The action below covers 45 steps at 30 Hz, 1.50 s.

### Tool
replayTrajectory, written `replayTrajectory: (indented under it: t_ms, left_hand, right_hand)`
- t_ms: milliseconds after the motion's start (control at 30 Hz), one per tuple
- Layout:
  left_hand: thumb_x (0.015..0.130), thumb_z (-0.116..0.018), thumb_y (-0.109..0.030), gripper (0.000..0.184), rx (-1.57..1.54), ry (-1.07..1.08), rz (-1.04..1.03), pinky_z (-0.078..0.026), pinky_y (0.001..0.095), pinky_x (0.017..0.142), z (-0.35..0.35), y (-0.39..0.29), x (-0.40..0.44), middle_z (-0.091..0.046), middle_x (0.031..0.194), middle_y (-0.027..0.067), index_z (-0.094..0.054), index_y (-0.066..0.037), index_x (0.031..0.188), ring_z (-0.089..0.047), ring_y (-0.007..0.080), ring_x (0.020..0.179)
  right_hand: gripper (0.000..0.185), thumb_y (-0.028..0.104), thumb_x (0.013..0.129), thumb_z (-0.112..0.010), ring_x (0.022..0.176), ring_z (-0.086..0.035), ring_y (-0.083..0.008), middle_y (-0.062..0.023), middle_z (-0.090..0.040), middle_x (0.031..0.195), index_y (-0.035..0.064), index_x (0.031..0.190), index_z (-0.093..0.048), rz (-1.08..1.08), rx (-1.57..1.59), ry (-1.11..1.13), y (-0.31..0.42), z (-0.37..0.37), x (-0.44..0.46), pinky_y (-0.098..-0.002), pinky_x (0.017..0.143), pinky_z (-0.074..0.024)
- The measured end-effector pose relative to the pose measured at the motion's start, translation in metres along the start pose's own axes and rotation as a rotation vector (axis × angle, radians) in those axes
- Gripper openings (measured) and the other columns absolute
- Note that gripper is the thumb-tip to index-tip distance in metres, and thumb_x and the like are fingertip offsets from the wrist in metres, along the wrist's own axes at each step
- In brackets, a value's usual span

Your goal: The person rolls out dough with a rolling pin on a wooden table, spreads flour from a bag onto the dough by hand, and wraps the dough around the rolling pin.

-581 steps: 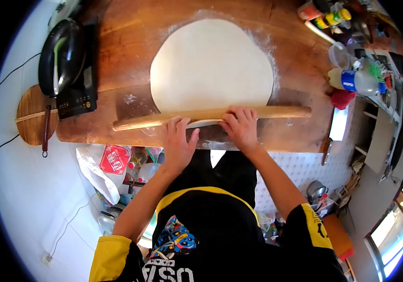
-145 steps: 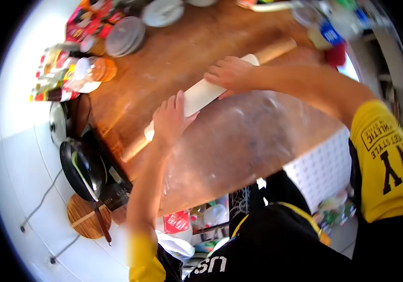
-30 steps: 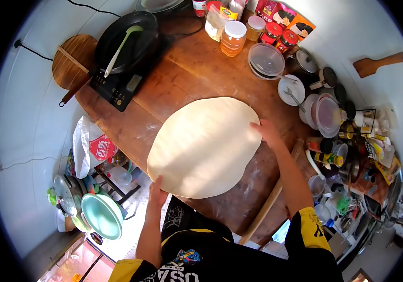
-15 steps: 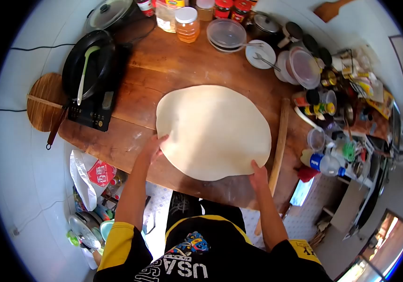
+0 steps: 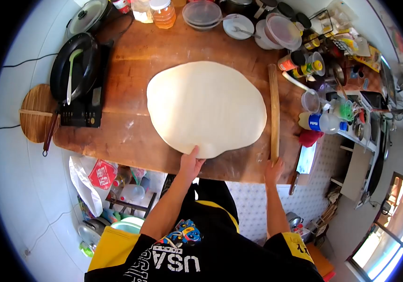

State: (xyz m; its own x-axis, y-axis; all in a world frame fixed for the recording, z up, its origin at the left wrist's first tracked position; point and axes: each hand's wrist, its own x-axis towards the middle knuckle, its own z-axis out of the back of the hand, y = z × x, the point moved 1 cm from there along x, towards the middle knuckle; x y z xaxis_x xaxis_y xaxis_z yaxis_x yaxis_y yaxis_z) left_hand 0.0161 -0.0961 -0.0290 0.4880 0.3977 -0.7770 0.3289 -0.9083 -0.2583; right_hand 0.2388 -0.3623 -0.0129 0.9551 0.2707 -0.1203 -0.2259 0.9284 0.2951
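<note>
A large, thin, pale sheet of dough [image 5: 206,105] lies flat on the wooden table [image 5: 121,141]. My left hand [image 5: 191,163] pinches the sheet's lower edge near the table's front, thumb on top. To the right of the dough lies a long wooden rolling pin [image 5: 275,108], pointing away from me. My right hand [image 5: 274,170] is closed around the near end of the pin at the table's front edge. The pin and the dough are slightly apart.
A black pan [image 5: 74,68] rests on an induction cooker [image 5: 81,115] at the left. Jars, lidded bowls and a plate [image 5: 238,27] line the back. At the right are a Pepsi bottle [image 5: 322,122] and a cleaver [image 5: 306,160] by the table's edge.
My right hand has left the dough's edge and taken hold of the rolling pin. My left hand has moved from the dough's left side to its lower edge. The view has turned.
</note>
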Motion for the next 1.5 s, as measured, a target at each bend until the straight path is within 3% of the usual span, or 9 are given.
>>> replayTrajectory:
  t_ms: [167, 667, 1033, 1167, 1267, 1367, 1433, 1467, 1500]
  left_hand:
    - [0.101, -0.056, -0.011, 0.035, -0.123, 0.067, 0.021, -0.046, 0.0496, 0.110, -0.003, 0.016, -0.008, -0.058, 0.136, 0.0127, -0.049, -0.004, 0.135, -0.056, 0.0284, 0.127]
    - [0.098, -0.055, -0.009, 0.031, -0.038, 0.228, -0.120, -0.045, 0.0503, 0.110, -0.004, 0.024, -0.013, -0.058, 0.133, 0.0168, -0.051, 0.003, 0.127, -0.056, 0.0339, 0.126]
    - [0.099, -0.057, -0.023, 0.037, 0.082, -0.196, -0.029, -0.053, 0.0501, 0.096, -0.047, 0.007, -0.008, -0.061, 0.124, 0.0166, -0.050, -0.004, 0.131, -0.061, 0.0323, 0.115]
    - [0.099, -0.056, -0.022, 0.034, 0.119, -0.143, -0.060, -0.054, 0.0460, 0.094, -0.051, 0.001, -0.003, -0.062, 0.121, 0.0158, -0.053, -0.003, 0.127, -0.064, 0.0308, 0.110]
    - [0.099, -0.057, -0.020, 0.028, 0.321, -0.031, 0.044, -0.054, 0.0411, 0.097, -0.039, -0.012, -0.021, -0.062, 0.120, 0.0140, -0.055, -0.003, 0.121, -0.063, 0.0279, 0.111]
    - [0.096, -0.060, -0.015, 0.024, 0.728, -0.102, -0.116, -0.055, 0.0392, 0.093, -0.021, -0.015, -0.035, -0.062, 0.121, 0.0159, -0.057, -0.004, 0.117, -0.064, 0.0288, 0.109]
    - [0.088, -0.069, -0.012, 0.029, 1.479, -0.081, -0.522, -0.052, 0.0416, 0.088, -0.018, -0.026, -0.045, -0.061, 0.115, 0.0160, -0.058, -0.005, 0.114, -0.062, 0.0320, 0.105]
    - [0.088, -0.069, -0.012, 0.029, 1.485, -0.077, -0.514, -0.052, 0.0416, 0.088, -0.012, -0.035, -0.042, -0.061, 0.115, 0.0160, -0.058, -0.005, 0.114, -0.062, 0.0320, 0.105]
    - [0.083, -0.072, -0.012, 0.033, 1.770, 0.015, -0.886, -0.050, 0.0433, 0.086, -0.009, -0.046, -0.038, -0.060, 0.112, 0.0153, -0.059, -0.006, 0.113, -0.059, 0.0333, 0.102]
  right_hand:
    - [0.052, 0.018, 0.089, -0.067, 0.115, -0.049, -0.0456, -0.0272, -0.052, 0.124, -0.0046, 0.132, -0.048, -0.064, 0.012, 0.014, 0.009, 0.043, -0.056, -0.0516, 0.098, -0.0416]
    - [0.043, 0.009, 0.081, -0.066, 0.107, -0.056, -0.0256, -0.0058, -0.059, 0.114, 0.0083, 0.123, -0.056, 1.046, -0.045, 0.270, 0.168, 0.002, 0.010, -0.0423, 0.086, -0.0432]
    - [0.048, 0.013, 0.084, -0.061, 0.121, -0.053, -0.0266, -0.0088, -0.058, 0.125, 0.0101, 0.131, -0.055, 1.160, -0.036, 0.210, 0.166, -0.020, -0.012, -0.0483, 0.104, -0.0374]
    - [0.040, 0.019, 0.083, -0.064, 0.126, -0.052, -0.0279, -0.0112, -0.057, 0.128, 0.0136, 0.122, -0.060, 1.131, 0.117, 0.128, 0.181, -0.033, -0.020, -0.0515, 0.110, -0.0340]
    - [0.023, 0.019, 0.083, -0.064, 0.125, -0.053, -0.0286, -0.0109, -0.057, 0.129, 0.0126, 0.106, -0.062, 1.150, 0.191, 0.121, 0.177, -0.046, -0.017, -0.0516, 0.108, -0.0355]
    - [0.016, 0.019, 0.082, -0.069, 0.123, -0.054, -0.0282, -0.0100, -0.058, 0.129, 0.0113, 0.093, -0.060, 1.173, 0.220, 0.071, 0.174, -0.051, -0.017, -0.0510, 0.108, -0.0366]
    - [0.018, 0.018, 0.077, -0.074, 0.120, -0.056, -0.0281, -0.0094, -0.059, 0.127, 0.0120, 0.089, -0.061, 1.129, 0.281, 0.059, 0.178, -0.050, -0.017, -0.0494, 0.105, -0.0386]
    - [0.021, 0.017, 0.073, -0.078, 0.116, -0.058, -0.0279, -0.0088, -0.061, 0.124, 0.0126, 0.085, -0.061, 1.090, 0.341, 0.048, 0.179, -0.048, -0.017, -0.0479, 0.103, -0.0407]
    - [0.021, 0.017, 0.073, -0.078, 0.116, -0.058, -0.0279, -0.0088, -0.061, 0.124, 0.0126, 0.085, -0.061, 1.078, 0.339, 0.054, 0.181, -0.045, -0.017, -0.0479, 0.103, -0.0407]
